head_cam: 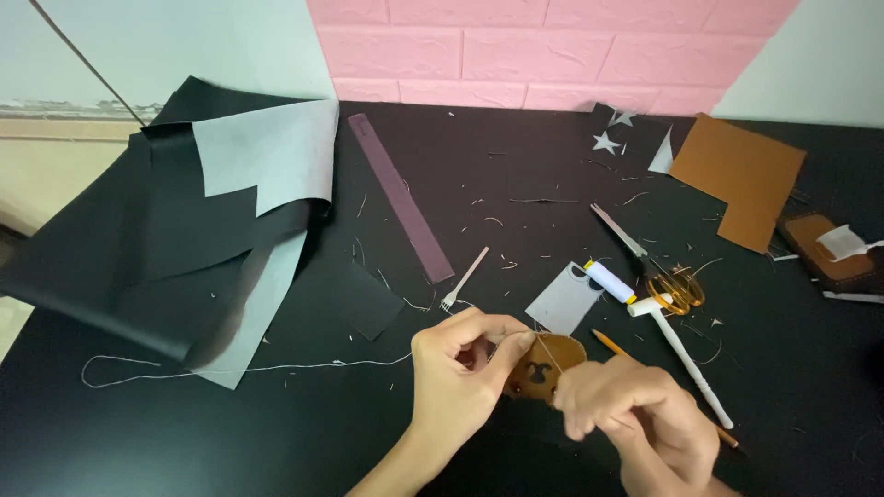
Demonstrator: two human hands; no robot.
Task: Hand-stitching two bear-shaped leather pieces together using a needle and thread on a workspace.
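A small rounded piece of brown leather [543, 368] with dark cut-out marks on its face is held up just above the black table, pinched at its left edge and gripped at its lower right, so only its middle shows. A thin pale thread [249, 369] runs from it leftward, lying slack across the table and ending in a loose loop
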